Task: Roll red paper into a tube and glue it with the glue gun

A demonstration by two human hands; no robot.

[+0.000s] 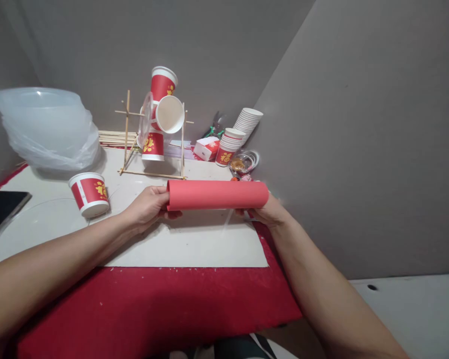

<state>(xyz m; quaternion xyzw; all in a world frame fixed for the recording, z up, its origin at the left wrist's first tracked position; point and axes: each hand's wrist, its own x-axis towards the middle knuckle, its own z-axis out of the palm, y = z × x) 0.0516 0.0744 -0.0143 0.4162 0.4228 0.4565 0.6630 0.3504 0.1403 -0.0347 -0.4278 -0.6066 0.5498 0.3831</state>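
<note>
A sheet of red paper (217, 194) is curled into a horizontal roll and held just above the white mat (194, 247). My left hand (149, 205) pinches its left end, thumb underneath. My right hand (266, 212) grips the right end, mostly hidden behind the roll. Behind the roll stands a frame of wooden sticks (153, 144) carrying red-and-white paper cups (163, 83) arranged like a wheel.
A loose red cup (90, 193) lies on its side at left beside a clear plastic disc. Bagged plastic bowls (47, 127), a dark tablet (2, 207), stacked cups (232, 144), a small red box (206, 148) and tape rolls (243, 162) surround the mat. Red cloth (153, 309) covers the table.
</note>
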